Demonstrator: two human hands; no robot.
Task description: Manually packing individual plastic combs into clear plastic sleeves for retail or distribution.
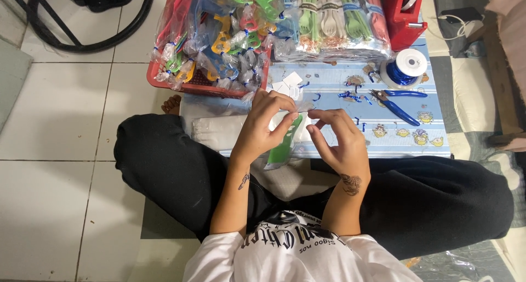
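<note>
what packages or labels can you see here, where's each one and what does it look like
Clear bag with a green item: between both hands, long and narrow.
Bagged cutlery sets: stacked at the mat's far edge, clear wrap, green, white and pink.
Small tied bags: heaped in the red basket, clear, multicoloured toys.
White tags: beside the basket, small squares.

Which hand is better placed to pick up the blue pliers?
Right. The right hand is nearer the blue pliers lying on that side of the mat; the left hand grips the green packet.
</note>
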